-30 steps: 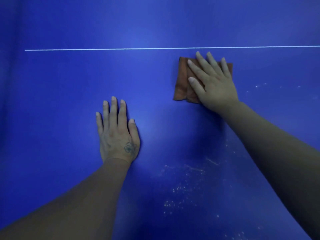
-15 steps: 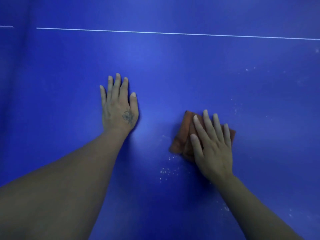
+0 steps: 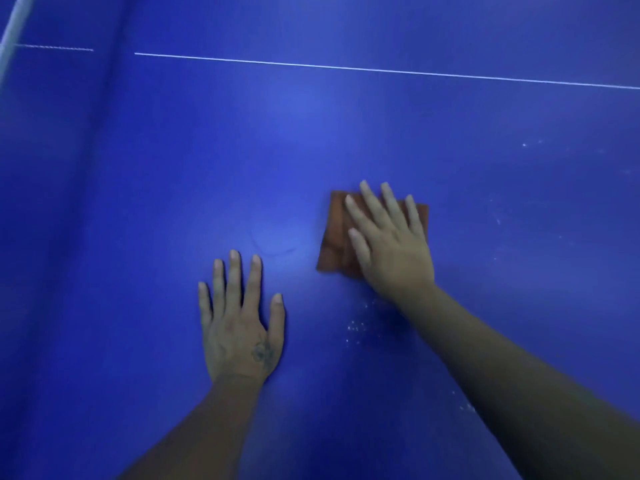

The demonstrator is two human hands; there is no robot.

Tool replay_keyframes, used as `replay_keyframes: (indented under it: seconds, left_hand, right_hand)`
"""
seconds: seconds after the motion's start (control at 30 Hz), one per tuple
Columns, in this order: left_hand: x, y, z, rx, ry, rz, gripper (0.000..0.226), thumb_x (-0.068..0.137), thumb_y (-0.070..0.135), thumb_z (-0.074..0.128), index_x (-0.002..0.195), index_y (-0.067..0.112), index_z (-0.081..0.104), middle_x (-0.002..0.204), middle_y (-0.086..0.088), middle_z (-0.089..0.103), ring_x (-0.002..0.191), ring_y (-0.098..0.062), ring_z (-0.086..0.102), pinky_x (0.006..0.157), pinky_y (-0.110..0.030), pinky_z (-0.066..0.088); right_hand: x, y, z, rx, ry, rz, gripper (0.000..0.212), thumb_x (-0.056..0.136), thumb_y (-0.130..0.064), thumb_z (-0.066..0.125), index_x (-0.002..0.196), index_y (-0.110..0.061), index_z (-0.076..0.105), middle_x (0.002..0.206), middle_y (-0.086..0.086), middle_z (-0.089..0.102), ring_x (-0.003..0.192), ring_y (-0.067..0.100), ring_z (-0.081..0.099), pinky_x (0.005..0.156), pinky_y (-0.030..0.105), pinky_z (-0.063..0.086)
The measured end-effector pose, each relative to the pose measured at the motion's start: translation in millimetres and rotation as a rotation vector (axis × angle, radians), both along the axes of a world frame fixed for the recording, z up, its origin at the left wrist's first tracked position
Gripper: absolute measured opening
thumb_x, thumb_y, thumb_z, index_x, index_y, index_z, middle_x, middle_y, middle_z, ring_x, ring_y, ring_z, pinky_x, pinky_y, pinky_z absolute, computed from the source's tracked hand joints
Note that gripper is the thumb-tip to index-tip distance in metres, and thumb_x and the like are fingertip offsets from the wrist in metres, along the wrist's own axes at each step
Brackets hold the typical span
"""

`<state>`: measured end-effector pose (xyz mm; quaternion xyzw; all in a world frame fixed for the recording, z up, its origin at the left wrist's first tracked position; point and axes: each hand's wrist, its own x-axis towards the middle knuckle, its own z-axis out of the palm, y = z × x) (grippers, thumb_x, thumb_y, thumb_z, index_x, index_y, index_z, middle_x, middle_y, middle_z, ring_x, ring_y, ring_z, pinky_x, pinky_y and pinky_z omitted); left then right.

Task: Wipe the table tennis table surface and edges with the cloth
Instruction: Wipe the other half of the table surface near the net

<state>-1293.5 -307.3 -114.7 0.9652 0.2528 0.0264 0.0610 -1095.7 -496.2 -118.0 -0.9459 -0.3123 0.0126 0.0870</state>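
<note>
Blue table fills the view, white line across the far side. Right hand, grip flat and open, presses the brown cloth. Left hand braces flat, holding nothing. Best to sweep through those white specks nearby with even pressure.

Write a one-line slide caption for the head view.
Right hand presses a folded brown cloth flat on the blue table; left hand rests beside it, white specks nearby.
</note>
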Motion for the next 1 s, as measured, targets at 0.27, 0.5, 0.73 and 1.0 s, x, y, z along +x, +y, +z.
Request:
replay_keyframes:
  seconds: [0.27,0.5,0.73,1.0]
  left_hand:
    - [-0.4,1.5,-2.4,-0.021,-0.068,0.0,0.069,0.105,0.049,0.043,0.166,0.017,0.039,0.178,-0.008,0.023,0.166,-0.03,0.015,0.132,-0.061,0.017]
    - [0.2,-0.1,1.9,-0.051,-0.042,0.012,0.07,0.105,0.048,0.045,0.167,0.018,0.038,0.178,-0.007,0.022,0.167,-0.029,0.013,0.133,-0.06,0.015]
    - [0.5,-1.8,5.8,-0.072,-0.023,0.026,0.069,0.106,0.048,0.043,0.168,0.018,0.035,0.179,-0.006,0.02,0.167,-0.028,0.01,0.134,-0.058,0.011]
    - [1.6,-2.6,7.5,-0.09,-0.023,0.034,0.07,0.105,0.049,0.041,0.168,0.019,0.034,0.179,-0.006,0.018,0.167,-0.029,0.009,0.134,-0.057,0.008]
  right_hand:
    - [-96.8,-29.0,0.8,0.019,0.132,0.256,0.06,0.11,-0.055,0.031,0.165,-0.033,0.025,0.175,-0.005,0.011,0.162,0.025,0.008,0.128,0.06,0.014]
    - [53.7,25.6,13.4,-0.013,0.182,0.126,0.063,0.104,-0.06,0.026,0.162,-0.035,0.034,0.173,-0.006,0.02,0.162,0.025,0.013,0.129,0.056,0.006]
    - [64.4,-42.6,6.0,-0.032,0.048,0.058,0.058,0.109,-0.055,0.029,0.163,-0.035,0.03,0.174,-0.007,0.018,0.162,0.023,0.014,0.129,0.056,0.011]
    - [-118.6,-113.5,6.4,-0.046,0.123,-0.053,0.064,0.107,-0.057,0.032,0.165,-0.031,0.025,0.175,-0.004,0.015,0.162,0.027,0.012,0.126,0.061,0.017]
